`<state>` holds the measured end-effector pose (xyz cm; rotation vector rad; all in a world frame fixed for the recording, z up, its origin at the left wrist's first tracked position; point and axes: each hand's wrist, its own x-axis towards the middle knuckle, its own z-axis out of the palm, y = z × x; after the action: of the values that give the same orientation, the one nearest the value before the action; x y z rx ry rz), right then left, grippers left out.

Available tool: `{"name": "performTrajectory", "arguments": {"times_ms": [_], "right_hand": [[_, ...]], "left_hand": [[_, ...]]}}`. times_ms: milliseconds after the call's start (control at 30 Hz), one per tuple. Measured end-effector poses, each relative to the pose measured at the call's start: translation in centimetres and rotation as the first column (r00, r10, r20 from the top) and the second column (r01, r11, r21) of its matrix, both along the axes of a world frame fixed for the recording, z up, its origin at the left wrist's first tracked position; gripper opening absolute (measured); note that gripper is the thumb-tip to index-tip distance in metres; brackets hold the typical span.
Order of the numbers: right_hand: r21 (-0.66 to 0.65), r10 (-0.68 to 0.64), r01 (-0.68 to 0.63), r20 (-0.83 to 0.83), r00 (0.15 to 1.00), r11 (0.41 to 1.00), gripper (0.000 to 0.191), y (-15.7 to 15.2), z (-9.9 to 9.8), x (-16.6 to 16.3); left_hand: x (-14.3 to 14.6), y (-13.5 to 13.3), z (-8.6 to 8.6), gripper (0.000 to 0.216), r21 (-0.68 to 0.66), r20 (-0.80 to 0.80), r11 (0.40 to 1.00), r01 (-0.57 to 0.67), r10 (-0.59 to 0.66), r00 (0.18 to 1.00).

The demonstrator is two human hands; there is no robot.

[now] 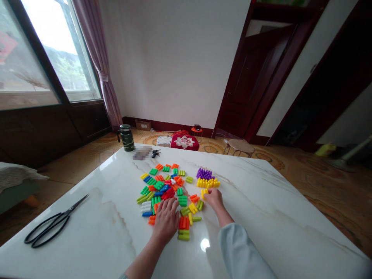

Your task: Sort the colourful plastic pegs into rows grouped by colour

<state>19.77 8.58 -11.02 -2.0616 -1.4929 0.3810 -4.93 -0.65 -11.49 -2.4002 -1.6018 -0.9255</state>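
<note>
One white surface carries a wide spread of mixed blocks around its middle, apparently all ungrouped as yet. The left hand rests on the spread's side toward the near edge; whether its fingers clamp anything, I cannot tell. The right hand is nearer the right edge. Beyond it, a yellow group looks partly done, a purple group perhaps complete, both closely packed. Smallest, a glossy yellow block with rounded tubes is clamped in the right fingers.
</note>
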Motion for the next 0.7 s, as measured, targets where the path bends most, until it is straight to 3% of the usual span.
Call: {"name": "performTrajectory", "arguments": {"times_ms": [133,300,467,600,700], "right_hand": [[0.166,-0.041,0.048,-0.047,0.998,0.985,0.026,-0.7,-1.3,-1.4],[0.297,-0.074,0.104,-0.11,0.991,0.949,0.025,0.1,-2.0,-2.5],[0.348,-0.059,0.119,-0.178,0.982,0.93,0.022,-0.3,-2.2,-2.5],[0.369,-0.02,0.086,-0.181,0.983,0.925,0.007,-1.5,-2.1,-2.5],[0.371,0.029,0.039,-0.175,0.984,0.928,0.013,-1.9,-1.9,-2.7]], "left_hand": [[0.0,0.0,0.1,0.033,-0.019,0.002,1.0,0.003,-0.003,1.0],[0.0,-0.1,0.2,0.032,-0.006,-0.002,1.0,-0.003,0.003,1.0],[0.0,-0.1,0.2,0.033,-0.005,-0.004,1.0,-0.004,0.004,1.0],[0.1,-0.2,0.3,0.032,-0.023,0.0,1.0,-0.005,0.005,1.0],[0.1,-0.2,0.4,0.032,-0.028,-0.002,1.0,-0.002,0.002,1.0]]}}
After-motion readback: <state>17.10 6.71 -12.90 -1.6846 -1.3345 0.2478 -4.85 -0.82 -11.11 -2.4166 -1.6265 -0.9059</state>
